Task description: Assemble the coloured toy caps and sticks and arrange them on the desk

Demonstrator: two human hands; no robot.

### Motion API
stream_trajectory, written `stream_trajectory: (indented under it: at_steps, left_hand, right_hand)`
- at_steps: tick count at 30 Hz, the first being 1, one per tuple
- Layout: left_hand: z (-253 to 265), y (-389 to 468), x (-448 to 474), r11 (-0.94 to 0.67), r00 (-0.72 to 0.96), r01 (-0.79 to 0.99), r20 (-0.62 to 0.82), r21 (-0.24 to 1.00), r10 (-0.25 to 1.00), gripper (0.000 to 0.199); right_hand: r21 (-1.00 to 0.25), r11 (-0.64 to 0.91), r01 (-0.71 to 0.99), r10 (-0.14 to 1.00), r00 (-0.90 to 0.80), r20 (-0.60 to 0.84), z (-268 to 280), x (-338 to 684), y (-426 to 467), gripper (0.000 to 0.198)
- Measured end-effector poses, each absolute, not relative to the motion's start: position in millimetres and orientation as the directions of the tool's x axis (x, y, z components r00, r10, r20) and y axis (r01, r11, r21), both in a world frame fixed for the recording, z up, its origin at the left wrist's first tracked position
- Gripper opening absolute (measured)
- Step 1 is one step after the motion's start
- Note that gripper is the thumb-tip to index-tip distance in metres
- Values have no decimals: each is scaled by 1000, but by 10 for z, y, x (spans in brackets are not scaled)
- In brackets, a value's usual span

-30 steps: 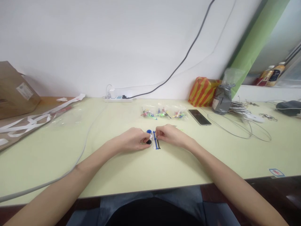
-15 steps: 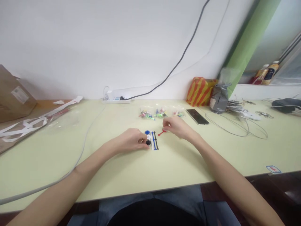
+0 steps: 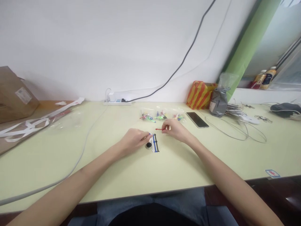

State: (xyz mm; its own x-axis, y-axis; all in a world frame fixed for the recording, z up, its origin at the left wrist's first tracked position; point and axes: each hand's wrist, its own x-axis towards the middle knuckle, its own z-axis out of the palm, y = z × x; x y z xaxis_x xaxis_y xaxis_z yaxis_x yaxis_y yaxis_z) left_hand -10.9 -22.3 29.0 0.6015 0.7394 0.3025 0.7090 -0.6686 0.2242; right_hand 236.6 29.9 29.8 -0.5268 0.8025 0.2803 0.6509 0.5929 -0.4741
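My right hand pinches a red plastic arrow, its pointed end sticking out to the left above the table. My left hand is closed, thumb and fingertips together over the row of small round discs; whatever they hold is hidden. Just below these fingertips a black disc shows. The other discs are covered by the hand. Right of it, slim arrows lie side by side: a white one, a blue one and a black one.
Several clear bags of colourful small parts lie behind the hands. A phone rests to their right, near a striped bag and a grey pouch. A white cable crosses the left side; a power strip sits by the wall.
My left hand has shifted from beside the discs to over the upper ones, its fingertips now together. The red arrow in my right hand has turned from slanted to nearly level.
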Motion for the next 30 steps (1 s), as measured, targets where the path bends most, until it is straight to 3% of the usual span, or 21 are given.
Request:
stream_trajectory:
  at_steps: [5,9,13,17,20,25,29,30]
  left_hand:
    - [288,-233,-99,-623,483,735,438,268,758,41]
    - [273,-233,-104,-638,428,722,552,267,716,28]
    - [230,-238,-82,-655,383,694,617,298,688,24]
    - [192,-262,-29,-641,347,672,608,371,715,22]
    - [187,-281,0,-638,336,681,621,359,708,21]
    - [240,-317,20,-657,370,682,622,322,690,19]
    - [279,-336,27,-638,395,705,575,310,717,16]
    - [282,-335,26,-632,401,710,560,311,725,17]
  right_hand:
    - [-538,657,528,749,-369,551,338,2294,201,4]
    - [-594,696,403,714,-296,635,358,2123,19,7]
    - [-568,776,274,630,-279,725,366,1962,-137,11]
    - [-570,790,224,613,-305,729,329,1904,-184,8]
    - [-590,780,207,625,-303,720,311,1900,-202,6]
    - [-606,774,183,632,-288,719,359,1913,-229,19]
    - [-731,675,102,726,-271,632,348,1917,-168,16]
    - [-783,621,42,760,-275,588,335,1916,-144,24]
